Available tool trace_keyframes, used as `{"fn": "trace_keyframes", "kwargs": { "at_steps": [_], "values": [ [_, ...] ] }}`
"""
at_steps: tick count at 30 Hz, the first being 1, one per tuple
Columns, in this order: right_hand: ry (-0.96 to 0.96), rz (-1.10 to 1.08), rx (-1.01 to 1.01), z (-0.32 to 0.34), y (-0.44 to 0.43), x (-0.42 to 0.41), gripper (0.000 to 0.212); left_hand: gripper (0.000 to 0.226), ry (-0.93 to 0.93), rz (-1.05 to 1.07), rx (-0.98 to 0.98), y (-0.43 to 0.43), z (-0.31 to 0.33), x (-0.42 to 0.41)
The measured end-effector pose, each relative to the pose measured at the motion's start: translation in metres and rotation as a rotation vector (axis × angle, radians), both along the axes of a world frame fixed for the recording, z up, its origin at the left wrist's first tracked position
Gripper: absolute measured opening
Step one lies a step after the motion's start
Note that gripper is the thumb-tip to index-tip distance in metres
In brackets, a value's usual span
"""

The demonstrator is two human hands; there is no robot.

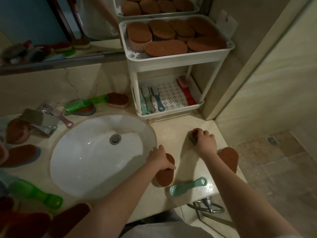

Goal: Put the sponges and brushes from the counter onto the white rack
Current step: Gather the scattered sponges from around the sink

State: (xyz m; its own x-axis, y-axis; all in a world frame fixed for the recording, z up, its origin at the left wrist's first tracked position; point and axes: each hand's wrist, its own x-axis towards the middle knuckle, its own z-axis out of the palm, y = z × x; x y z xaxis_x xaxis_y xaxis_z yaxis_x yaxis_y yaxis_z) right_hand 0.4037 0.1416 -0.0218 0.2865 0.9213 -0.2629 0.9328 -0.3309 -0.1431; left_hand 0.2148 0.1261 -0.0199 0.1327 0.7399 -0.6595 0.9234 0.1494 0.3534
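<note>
Sponges fill white rack, 12 o'clock — many remain on counter; left hand grips brown sponge, right hand grey-backed sponge.

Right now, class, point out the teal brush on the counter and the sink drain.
teal brush (188, 185): head view, middle of its handle.
sink drain (115, 138): head view, centre of the stopper.

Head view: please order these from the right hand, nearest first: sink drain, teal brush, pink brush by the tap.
1. Teal brush, counter front, just below the right hand.
2. Sink drain, to the left.
3. Pink brush, far left by the tap.
</note>
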Motion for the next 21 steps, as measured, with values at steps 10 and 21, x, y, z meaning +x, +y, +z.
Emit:
{"fn": "trace_keyframes", "kwargs": {
  "at_steps": [10,21],
  "values": [
    [0.158,0.061,0.071,0.0,0.001,-0.018,0.053,0.091,-0.168,0.218,0.048,0.001,-0.007,-0.007],
    [0.584,-0.083,0.374,0.04,0.016,-0.033,0.049,0.059,-0.557,0.626,0.14,0.031,0.033,-0.024]
  ]
}}
